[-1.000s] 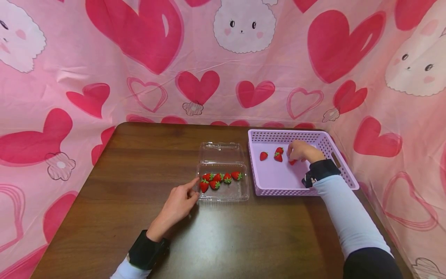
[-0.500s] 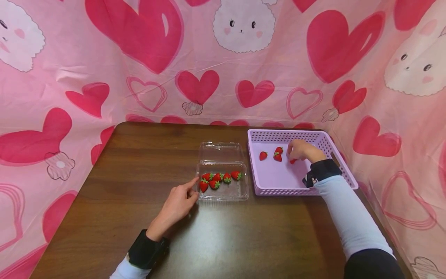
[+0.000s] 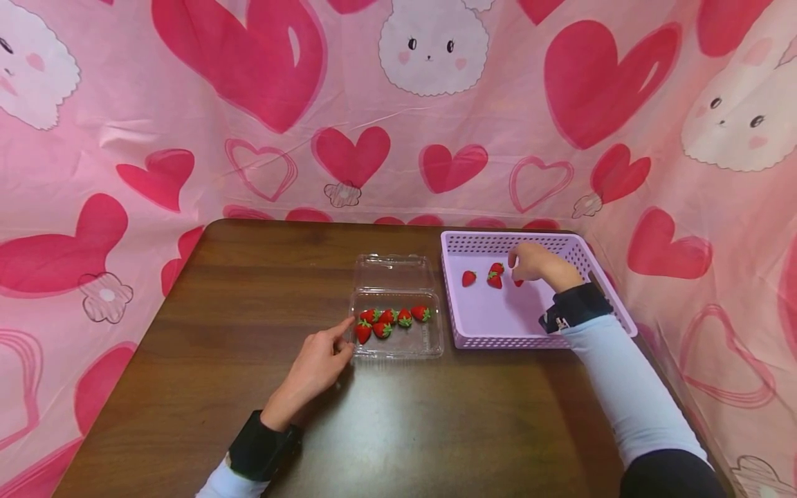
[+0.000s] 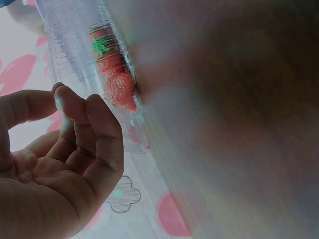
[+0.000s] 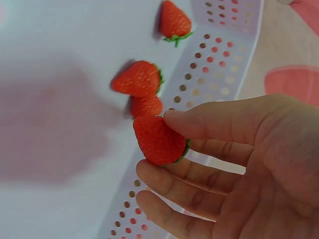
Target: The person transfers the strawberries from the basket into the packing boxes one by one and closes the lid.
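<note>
My right hand [image 3: 540, 265] is over the lilac basket [image 3: 492, 342], pinching a strawberry [image 5: 159, 142] between thumb and fingers. In the right wrist view, two touching strawberries [image 5: 138, 78] lie just past it. Farther left in the basket is a lone strawberry [image 3: 469, 278]. My left hand [image 3: 319, 363] rests at the left side of a clear plastic clamshell box [image 3: 414, 349], its extended index finger touching the wall. The box's lid [image 3: 395, 272] lies open toward the back. Several strawberries [image 3: 382, 330] with green leaves are in the box.
Box and basket stand side by side on a dark brown wooden table [image 3: 398, 429]. A pink sheet [image 3: 398, 104] printed with hearts and white faces hangs behind the table and along its sides.
My right hand has risen slightly and shifted a little left with the strawberry. The left hand, box and basket look the same; the head view has shifted slightly.
</note>
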Motion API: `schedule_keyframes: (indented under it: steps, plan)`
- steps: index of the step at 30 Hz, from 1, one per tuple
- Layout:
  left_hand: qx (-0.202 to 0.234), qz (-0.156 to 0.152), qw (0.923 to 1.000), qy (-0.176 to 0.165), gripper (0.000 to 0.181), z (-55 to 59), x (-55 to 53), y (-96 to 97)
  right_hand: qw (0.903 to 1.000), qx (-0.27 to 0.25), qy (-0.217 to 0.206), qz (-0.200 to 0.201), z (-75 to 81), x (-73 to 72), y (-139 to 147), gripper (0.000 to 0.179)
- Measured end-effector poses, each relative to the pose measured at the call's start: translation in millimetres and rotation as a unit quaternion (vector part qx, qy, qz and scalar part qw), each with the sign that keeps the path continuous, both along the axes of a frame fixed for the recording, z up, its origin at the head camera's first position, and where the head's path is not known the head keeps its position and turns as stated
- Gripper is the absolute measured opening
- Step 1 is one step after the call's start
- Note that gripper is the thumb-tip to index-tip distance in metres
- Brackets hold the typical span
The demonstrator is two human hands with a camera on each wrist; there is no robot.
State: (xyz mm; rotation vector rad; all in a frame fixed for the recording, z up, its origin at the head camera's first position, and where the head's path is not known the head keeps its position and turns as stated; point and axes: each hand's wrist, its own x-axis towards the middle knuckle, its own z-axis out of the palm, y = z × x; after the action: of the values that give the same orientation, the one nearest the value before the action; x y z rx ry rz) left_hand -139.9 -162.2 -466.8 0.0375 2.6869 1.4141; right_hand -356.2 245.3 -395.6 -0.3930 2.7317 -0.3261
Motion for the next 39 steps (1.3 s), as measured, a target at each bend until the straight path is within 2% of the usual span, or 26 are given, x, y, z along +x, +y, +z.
schedule_keyframes:
  steps: [6, 16, 26, 39]
  plan:
    - [0.0, -0.001, 1.0, 0.0, 0.056, -0.2, 0.6, -0.1, 0.9999, 0.006, 0.01, 0.012, 7.0, 5.1, -8.4, 0.025]
    - [0.0, -0.001, 1.0, 0.0, 0.057, -0.1, 1.9, -0.8, 0.9996, -0.005, 0.025, 0.01, 16.2, 17.4, -20.0, 0.031]
    - [0.001, -0.002, 1.0, -0.001, 0.056, -1.3, 0.6, -0.9, 0.9981, -0.004, 0.05, 0.036, 17.9, 21.8, -28.6, 0.021]
    - [0.002, -0.004, 1.0, 0.006, 0.056, -1.7, 0.6, -1.5, 0.9955, -0.017, 0.078, 0.052, 22.7, 31.7, -40.5, 0.025]
